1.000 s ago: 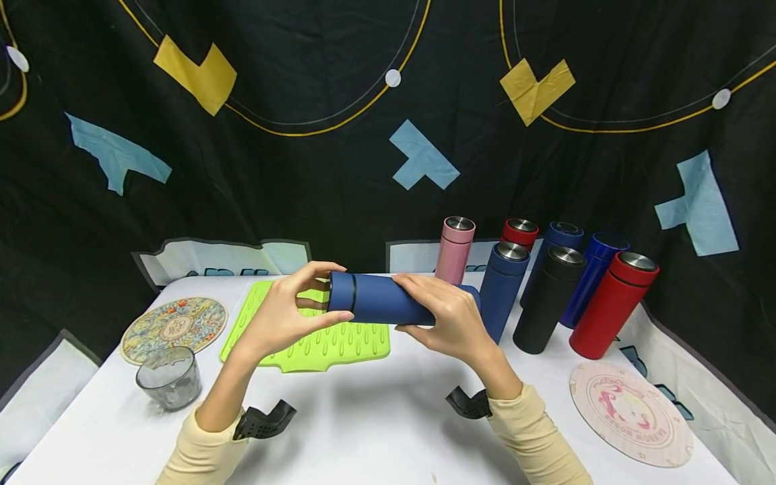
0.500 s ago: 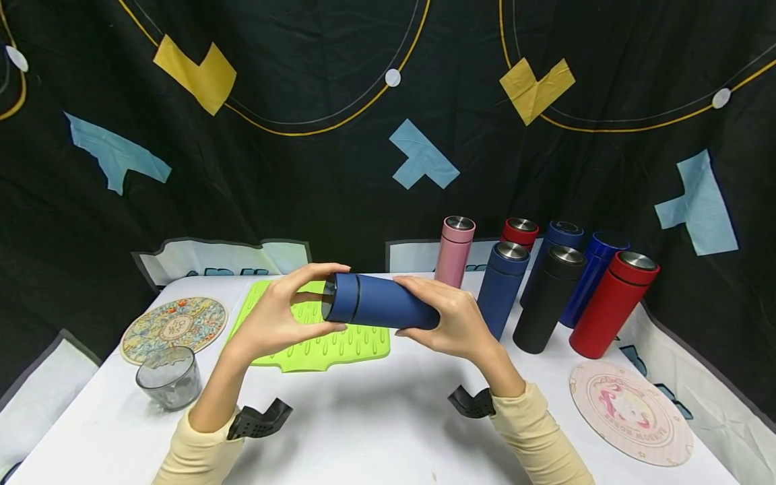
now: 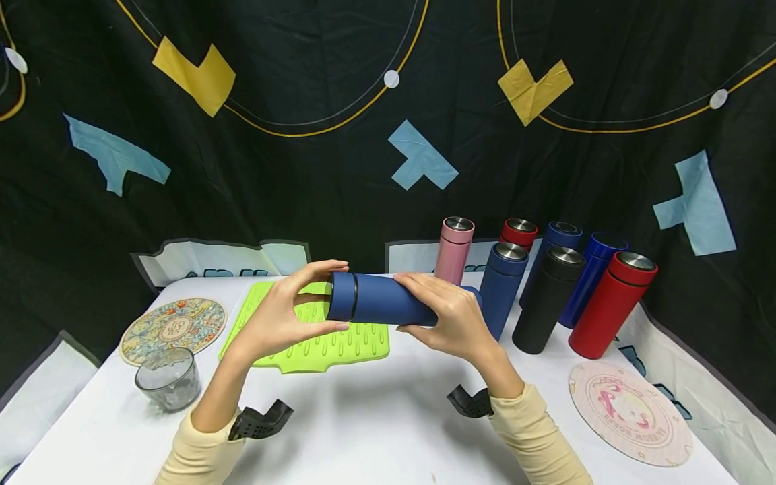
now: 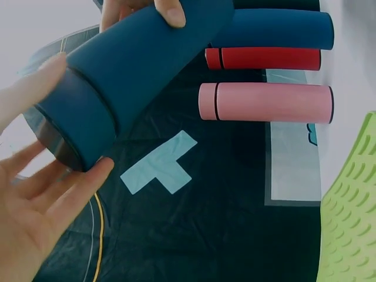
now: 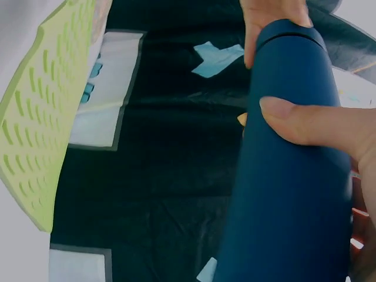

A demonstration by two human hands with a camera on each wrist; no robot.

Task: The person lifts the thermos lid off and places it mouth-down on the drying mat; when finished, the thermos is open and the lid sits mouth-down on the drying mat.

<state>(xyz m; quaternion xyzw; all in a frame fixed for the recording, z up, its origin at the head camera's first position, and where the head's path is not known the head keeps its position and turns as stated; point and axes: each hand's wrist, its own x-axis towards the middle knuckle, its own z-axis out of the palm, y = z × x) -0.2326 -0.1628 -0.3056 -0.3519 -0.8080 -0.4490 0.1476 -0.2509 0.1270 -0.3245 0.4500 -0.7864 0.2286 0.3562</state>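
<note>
Hands [image 3: 275, 313] [image 3: 451, 311] hold a blue flask [image 3: 382, 299], seemingly with room above the mat [image 3: 327, 349].

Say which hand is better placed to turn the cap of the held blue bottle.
Left, most likely: the left hand has its thumb and fingers about the cap, while the right hand grips the body of the held blue bottle and seems better suited to steadying it.

This looks like a makeshift tabletop set, with a black patterned curtain [image 3: 339, 209] hung behind a white table [image 3: 376, 438].
</note>
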